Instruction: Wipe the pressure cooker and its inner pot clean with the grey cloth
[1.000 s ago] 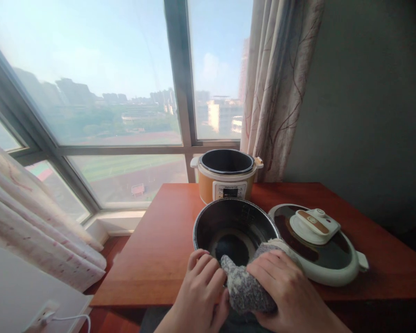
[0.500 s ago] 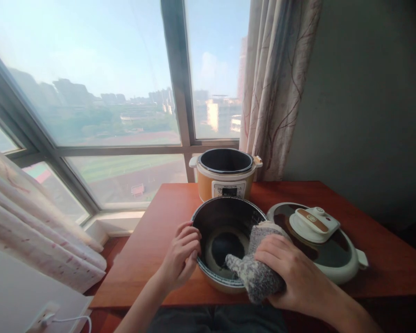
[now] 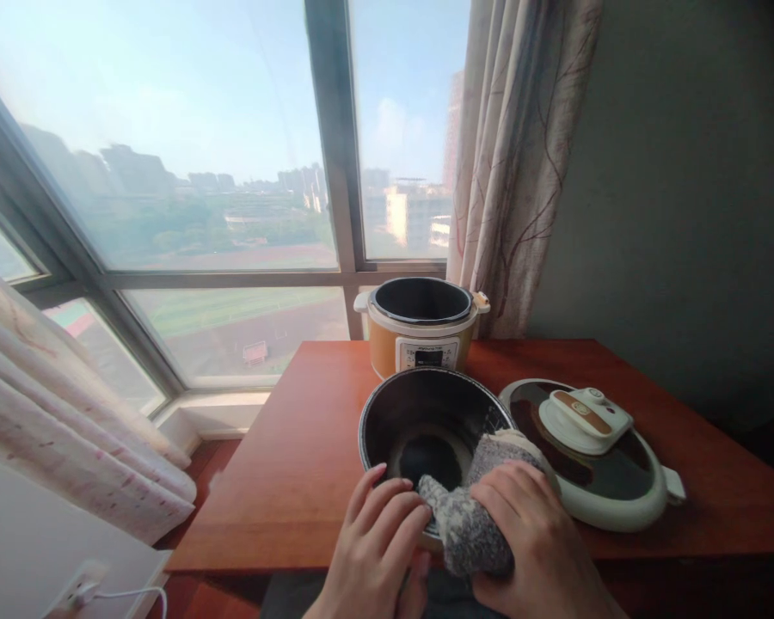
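A dark-lined inner pot [image 3: 387,413] stands near the front edge of the table, its mouth facing up and toward me. My left hand [image 3: 387,533] grips its near-left rim, fingers curled over the edge and the thumb low on the outside. Bunched in my right hand [image 3: 522,524] is a fuzzy grey cloth [image 3: 474,533], which lies over the near-right rim with one corner poking into the pot. The cloth hides that stretch of rim. A paler ring shows around the dark centre of the pot's bottom.
Behind the pot stands the tan and white electric pressure cooker body [image 3: 387,344] with a control panel. Its lid [image 3: 632,507], handle up, rests at the right on the reddish wooden table [image 3: 264,481]. A curtain [image 3: 516,172] and a window frame [image 3: 341,172] rise behind.
My left hand has moved from the pot's left side to its near rim. The cloth and my right hand have shifted slightly toward me, and the pot has moved slightly to the right.
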`<state>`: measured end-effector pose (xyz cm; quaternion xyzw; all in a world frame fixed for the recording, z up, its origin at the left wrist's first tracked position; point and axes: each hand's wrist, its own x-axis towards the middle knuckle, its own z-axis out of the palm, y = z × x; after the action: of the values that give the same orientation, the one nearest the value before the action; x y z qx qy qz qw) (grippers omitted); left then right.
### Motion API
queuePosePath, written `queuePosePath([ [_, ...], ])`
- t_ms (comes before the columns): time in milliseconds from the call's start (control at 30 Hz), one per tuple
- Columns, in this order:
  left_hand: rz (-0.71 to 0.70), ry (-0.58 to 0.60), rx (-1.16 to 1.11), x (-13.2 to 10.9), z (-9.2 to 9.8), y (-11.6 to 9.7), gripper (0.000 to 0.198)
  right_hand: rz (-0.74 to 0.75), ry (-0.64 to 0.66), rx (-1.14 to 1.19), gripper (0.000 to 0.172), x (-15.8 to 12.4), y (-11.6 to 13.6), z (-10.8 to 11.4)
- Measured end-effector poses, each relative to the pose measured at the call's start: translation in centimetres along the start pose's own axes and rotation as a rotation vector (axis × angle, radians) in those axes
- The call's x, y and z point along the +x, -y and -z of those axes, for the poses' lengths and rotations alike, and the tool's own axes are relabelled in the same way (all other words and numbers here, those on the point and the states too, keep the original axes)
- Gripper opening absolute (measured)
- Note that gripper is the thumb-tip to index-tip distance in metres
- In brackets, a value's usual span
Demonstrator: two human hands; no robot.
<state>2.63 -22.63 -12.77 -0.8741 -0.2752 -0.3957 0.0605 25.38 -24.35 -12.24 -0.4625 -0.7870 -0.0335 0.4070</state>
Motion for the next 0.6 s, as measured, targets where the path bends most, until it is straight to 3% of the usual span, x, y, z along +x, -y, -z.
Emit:
queuePosePath([
  [167,0.055,-0.053,0.035,0.3,-1.1,-1.2,0.039,-0.016,-0.181,-0.067,0.043,-1.3,1.2,-2.0],
  [233,0.073,-0.022,-0.009,0.4,-1.0,-1.0,0.033,0.042,-0.177,-0.102,0.043,-1.2,1.2,-1.7],
  [400,0.05,0.053,-0.017,0.7,-0.7,0.3,0.023,0.216,-0.013,-0.15,0.048,-0.4,0.5,0.6],
  [600,-0.011,0.031,-0.045,0.7,-0.2,4.2,0.03,0.177,0.2,-0.028,0.05,1.0,-1.2,2.8],
])
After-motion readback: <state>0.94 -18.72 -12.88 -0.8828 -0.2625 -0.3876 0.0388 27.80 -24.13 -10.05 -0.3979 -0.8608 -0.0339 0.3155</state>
